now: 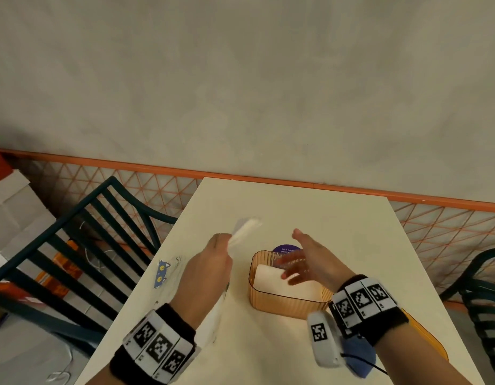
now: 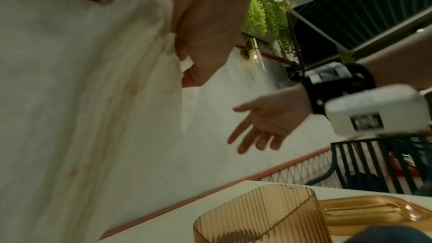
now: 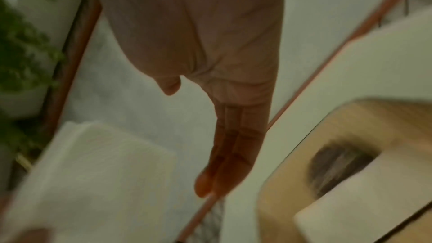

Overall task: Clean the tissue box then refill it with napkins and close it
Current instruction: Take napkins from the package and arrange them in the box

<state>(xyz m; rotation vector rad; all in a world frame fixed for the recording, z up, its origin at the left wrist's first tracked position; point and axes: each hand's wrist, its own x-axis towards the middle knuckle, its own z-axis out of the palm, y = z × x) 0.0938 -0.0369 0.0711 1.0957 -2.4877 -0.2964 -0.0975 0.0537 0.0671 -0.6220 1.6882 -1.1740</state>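
The left hand is pinching a stack of napkins. The right hand is hovering spread over the half-filled tissue box. The lid is waiting, still off.

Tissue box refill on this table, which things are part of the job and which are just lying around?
Part of the job:
tissue box
napkins inside
napkin stack in left hand
lid
right hand

Lying about:
cat sticker
purple disc
chairs

"Let's keep" on purple disc
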